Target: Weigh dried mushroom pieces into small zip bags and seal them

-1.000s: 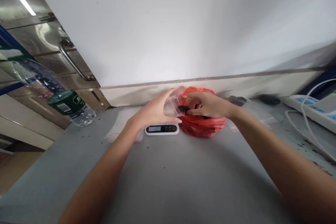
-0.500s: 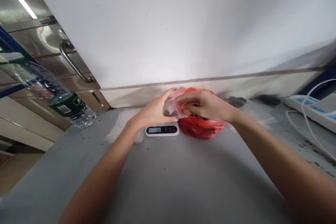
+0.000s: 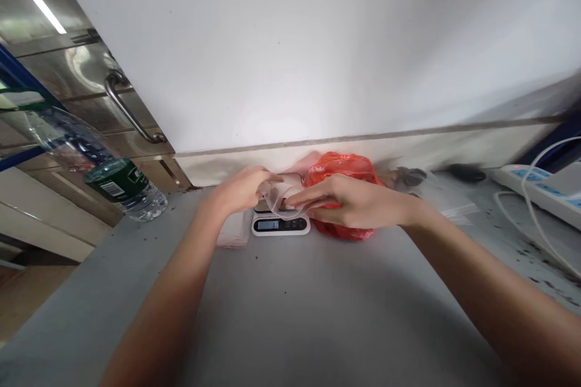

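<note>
**Clear bag held over the scale, between both hands**

The grey bench [image 3: 290, 326] fills the lower part of the view and runs back to a white wall. Dark crumbs are scattered on it, mostly toward the right. At the left stands a steel cabinet [image 3: 77, 72] with a curved handle [image 3: 129, 112]. In front of it, a water bottle [image 3: 113, 178] with a green label sits at the bench's left edge.

A red plastic bag [image 3: 342, 168] lies bunched against the back wall, right of centre. Far to the right is a white power strip [image 3: 540, 188] with white cables looping from it.

A small white scale [image 3: 280, 225] sits just left of the red bag, its display lit and facing the person. A thin stack of flat zip bags [image 3: 231, 234] lies just beside the scale, to its left.

The clear bag [image 3: 280, 199] hangs right over the scale's platform, between the two hands. The left hand [image 3: 240, 188] is clenched on the bag's left rim, thumb against fingers. The right hand [image 3: 351, 204] reaches in from in front of the red bag. Its fingers are stretched nearly flat and their tips touch the bag's right edge. Its thumb is hidden, so I cannot tell whether it truly grips. The bag is too blurred to show its contents.
</note>
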### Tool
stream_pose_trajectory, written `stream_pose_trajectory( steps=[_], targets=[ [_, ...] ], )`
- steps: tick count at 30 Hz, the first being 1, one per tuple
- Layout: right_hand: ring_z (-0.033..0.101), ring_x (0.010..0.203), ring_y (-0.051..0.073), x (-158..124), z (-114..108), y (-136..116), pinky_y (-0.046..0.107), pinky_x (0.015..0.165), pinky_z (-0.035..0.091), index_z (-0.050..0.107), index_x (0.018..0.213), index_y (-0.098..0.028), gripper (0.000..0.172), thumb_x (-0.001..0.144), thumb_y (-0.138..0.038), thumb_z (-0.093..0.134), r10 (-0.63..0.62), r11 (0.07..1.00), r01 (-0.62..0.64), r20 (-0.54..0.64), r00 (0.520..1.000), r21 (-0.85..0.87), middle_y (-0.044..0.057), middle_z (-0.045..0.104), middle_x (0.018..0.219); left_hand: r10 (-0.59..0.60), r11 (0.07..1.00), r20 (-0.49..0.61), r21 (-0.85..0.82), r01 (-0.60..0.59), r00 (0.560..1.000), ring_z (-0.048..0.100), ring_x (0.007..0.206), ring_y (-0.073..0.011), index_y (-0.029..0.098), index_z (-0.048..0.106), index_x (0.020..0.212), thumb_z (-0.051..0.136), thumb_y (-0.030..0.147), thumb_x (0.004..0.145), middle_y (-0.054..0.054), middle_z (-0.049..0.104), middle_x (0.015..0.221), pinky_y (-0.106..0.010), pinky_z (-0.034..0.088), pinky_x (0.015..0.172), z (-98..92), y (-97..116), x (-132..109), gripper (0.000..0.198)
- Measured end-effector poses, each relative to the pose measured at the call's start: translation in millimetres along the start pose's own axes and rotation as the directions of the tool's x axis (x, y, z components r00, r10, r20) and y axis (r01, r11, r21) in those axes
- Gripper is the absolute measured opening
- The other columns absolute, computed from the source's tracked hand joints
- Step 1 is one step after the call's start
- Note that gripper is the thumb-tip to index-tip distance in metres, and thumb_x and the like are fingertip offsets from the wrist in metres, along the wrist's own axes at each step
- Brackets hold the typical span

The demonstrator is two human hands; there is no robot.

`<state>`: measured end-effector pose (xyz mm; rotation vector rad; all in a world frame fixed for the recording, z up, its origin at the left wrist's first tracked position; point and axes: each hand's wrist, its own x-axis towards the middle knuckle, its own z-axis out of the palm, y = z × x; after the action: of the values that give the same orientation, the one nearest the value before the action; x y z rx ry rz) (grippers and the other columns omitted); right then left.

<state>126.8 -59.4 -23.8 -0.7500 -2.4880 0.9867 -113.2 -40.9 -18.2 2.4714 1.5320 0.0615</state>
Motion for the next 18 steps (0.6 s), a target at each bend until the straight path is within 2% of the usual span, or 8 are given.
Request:
stream_pose_trajectory(
  steps=[2, 4, 7, 10, 13, 15, 18],
  targets=[
    [0.073, 0.104, 0.023, 0, -2, 1, 0.036, 0.09, 0.058, 0.078, 0.115, -0.022, 0.033, 0.092, -0.03, 0.056, -0.026, 0.998, 0.026, 0.006, 1.0, 0.06, 0.005, 0.08, 0.115, 0.008, 0.999, 0.037, -0.032, -0.007, 0.999, 0.066, 0.124, -0.0282, 0.023, 0.07, 0.131, 0.049, 0.001, 0.078, -0.008, 0.07, 0.138, -0.034, 0.052, 0.1, 1.4, -5, 2, 0.06],
    [0.073, 0.105, 0.023, -1, -7, 5, 0.038, 0.091, 0.057, 0.078, 0.112, -0.021, 0.034, 0.093, -0.035, 0.055, 0.018, 0.998, -0.015, -0.041, 0.999, 0.062, 0.006, 0.079, 0.115, 0.03, 0.997, 0.043, -0.066, -0.027, 0.999, 0.065, 0.126, -0.0285, 0.022, 0.07, 0.131, 0.05, 0.001, 0.078, -0.008, 0.068, 0.141, -0.034, 0.052, 0.101, 1.2, -9, 2, 0.06],
    [0.073, 0.098, 0.025, -3, -16, 17, 0.038, 0.085, 0.056, 0.079, 0.104, -0.023, 0.03, 0.089, -0.032, 0.055, 0.162, 0.976, -0.183, -0.169, 0.972, -0.116, 0.005, 0.08, 0.107, 0.055, 0.995, -0.019, -0.082, -0.057, 0.998, 0.058, 0.136, -0.0284, 0.023, 0.064, 0.14, 0.047, 0.001, 0.079, -0.006, 0.061, 0.151, -0.037, 0.049, 0.109, -3.4, -15, -3, 0.067],
    [0.071, 0.086, 0.027, -7, -24, 34, 0.038, 0.074, 0.054, 0.078, 0.091, -0.026, 0.024, 0.082, -0.024, 0.056, 0.254, 0.887, -0.323, -0.234, 0.938, -0.331, 0.004, 0.078, 0.09, 0.016, 0.995, -0.1, -0.097, -0.026, 0.995, 0.051, 0.144, -0.0251, 0.024, 0.056, 0.149, 0.043, 0.0, 0.079, -0.004, 0.054, 0.157, -0.038, 0.046, 0.113, -10.5, -18, -9, 0.075],
    [0.068, 0.076, 0.026, -11, -29, 47, 0.037, 0.064, 0.051, 0.075, 0.082, -0.027, 0.018, 0.079, -0.022, 0.058, 0.271, 0.836, -0.342, -0.22, 0.937, -0.429, 0.004, 0.074, 0.077, -0.029, 0.993, -0.149, -0.121, 0.011, 0.988, 0.055, 0.14, -0.0231, 0.023, 0.059, 0.146, 0.041, 0.004, 0.085, -0.005, 0.06, 0.152, -0.035, 0.05, 0.109, -16.5, -16, -13, 0.066],
    [0.067, 0.073, 0.025, -12, -29, 51, 0.036, 0.062, 0.05, 0.075, 0.085, -0.027, 0.017, 0.079, -0.024, 0.058, 0.26, 0.843, -0.314, -0.181, 0.949, -0.437, 0.005, 0.075, 0.08, -0.028, 0.992, -0.167, -0.126, 0.007, 0.986, 0.059, 0.136, -0.0225, 0.023, 0.063, 0.141, 0.04, 0.006, 0.089, -0.006, 0.064, 0.147, -0.034, 0.051, 0.107, -18.6, -13, -14, 0.059],
    [0.069, 0.078, 0.025, -10, -24, 55, 0.036, 0.066, 0.051, 0.076, 0.092, -0.026, 0.019, 0.08, -0.025, 0.06, 0.255, 0.866, -0.289, -0.137, 0.957, -0.407, 0.006, 0.077, 0.091, 0.003, 0.991, -0.166, -0.128, -0.025, 0.986, 0.062, 0.132, -0.0217, 0.021, 0.066, 0.137, 0.041, 0.007, 0.09, -0.006, 0.066, 0.144, -0.032, 0.052, 0.104, -18.4, -10, -13, 0.055]
  ],
)
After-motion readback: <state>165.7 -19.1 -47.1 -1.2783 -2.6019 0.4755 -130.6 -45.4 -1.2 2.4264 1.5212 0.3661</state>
